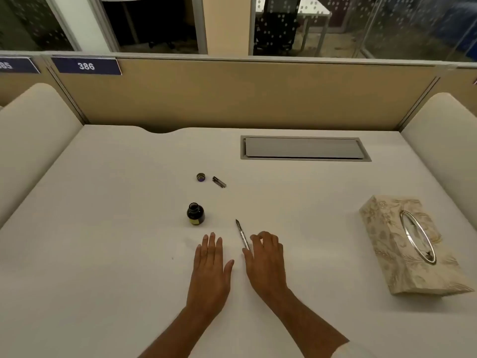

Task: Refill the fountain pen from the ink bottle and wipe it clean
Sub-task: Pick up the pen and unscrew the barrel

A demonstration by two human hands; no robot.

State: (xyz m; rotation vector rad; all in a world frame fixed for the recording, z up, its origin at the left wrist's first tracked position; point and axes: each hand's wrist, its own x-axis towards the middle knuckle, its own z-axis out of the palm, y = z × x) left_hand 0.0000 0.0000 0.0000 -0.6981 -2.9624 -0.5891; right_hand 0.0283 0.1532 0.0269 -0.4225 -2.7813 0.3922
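The open ink bottle (195, 214) stands upright in the middle of the white desk (103, 228). Its cap (200, 177) and a short dark pen part (219, 182) lie farther back. The fountain pen (242, 235) lies low over the desk, nib pointing away from me, to the right of the bottle. My right hand (265, 259) rests on the desk with the pen's rear end pinched between thumb and curled index finger. My left hand (210, 264) lies flat, palm down, fingers apart, just in front of the bottle and holding nothing.
A patterned tissue box (410, 244) with an oval metal opening sits at the right. A grey cable hatch (304, 148) is set into the desk at the back. Beige partition walls close the back and both sides.
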